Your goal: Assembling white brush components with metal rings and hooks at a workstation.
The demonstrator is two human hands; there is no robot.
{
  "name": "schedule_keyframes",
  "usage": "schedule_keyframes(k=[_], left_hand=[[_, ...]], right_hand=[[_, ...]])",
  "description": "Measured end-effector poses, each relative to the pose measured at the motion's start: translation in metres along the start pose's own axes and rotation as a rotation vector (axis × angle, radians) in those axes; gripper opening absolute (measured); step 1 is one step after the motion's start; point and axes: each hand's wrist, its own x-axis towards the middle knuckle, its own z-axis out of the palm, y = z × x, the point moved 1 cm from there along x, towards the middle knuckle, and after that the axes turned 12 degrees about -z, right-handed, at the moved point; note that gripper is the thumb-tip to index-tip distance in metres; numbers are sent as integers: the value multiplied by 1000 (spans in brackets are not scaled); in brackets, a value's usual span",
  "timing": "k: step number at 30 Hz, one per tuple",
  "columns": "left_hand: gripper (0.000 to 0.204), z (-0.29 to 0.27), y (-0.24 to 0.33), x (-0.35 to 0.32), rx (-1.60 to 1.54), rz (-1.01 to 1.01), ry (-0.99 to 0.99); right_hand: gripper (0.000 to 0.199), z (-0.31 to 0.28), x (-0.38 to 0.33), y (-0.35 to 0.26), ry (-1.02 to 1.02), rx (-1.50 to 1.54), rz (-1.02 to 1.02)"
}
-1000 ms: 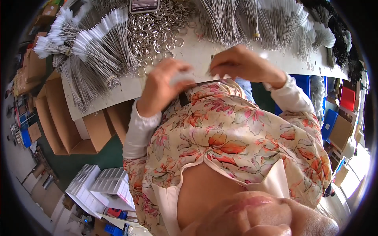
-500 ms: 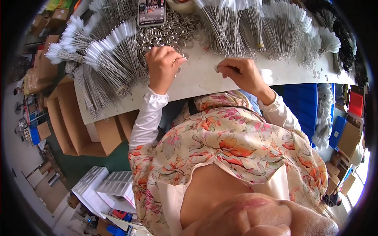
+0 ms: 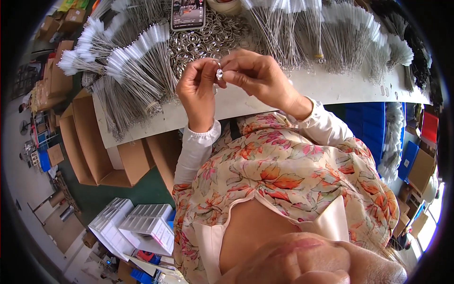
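My left hand [image 3: 198,90] and my right hand [image 3: 265,79] meet above the near part of the white table [image 3: 231,99]. Both are closed, with thumbs and fingertips pinching at a small shiny metal ring [image 3: 219,74]. The fingers cover part of the ring, so its full shape cannot be made out. Just beyond my hands lies a heap of loose metal rings [image 3: 208,40]. To the left of them, bundles of thin wire brushes [image 3: 142,61] with white bristle tips lie fanned out, their wire ends toward me.
A phone [image 3: 187,14] with a lit screen lies on the ring heap. More brush bundles [image 3: 347,42] line the table's far right. Open cardboard boxes [image 3: 101,146] stand below the left edge, with white plastic drawers [image 3: 146,227] nearer. Blue bins [image 3: 364,125] are at the right.
My hands were apart. My right hand has moved left and my left hand slightly right, so their fingertips now meet at the shiny ring.
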Motion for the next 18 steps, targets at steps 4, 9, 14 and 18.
schedule_keyframes(k=[4, 9, 14, 18], left_hand=[[10, -11, 8, -2, -306, -204, -162], [14, -21, 38, -10, -274, -164, -336], [23, -27, 63, -13, 46, -71, -377], [27, -20, 60, -20, 258, 216, -183]], right_hand=[[13, 5, -4, -9, -35, -487, -426], [23, -1, -5, -16, -155, -804, -799], [22, 2, -2, -21, -274, -945, -947], [11, -1, 5, -25, -182, -239, -324]])
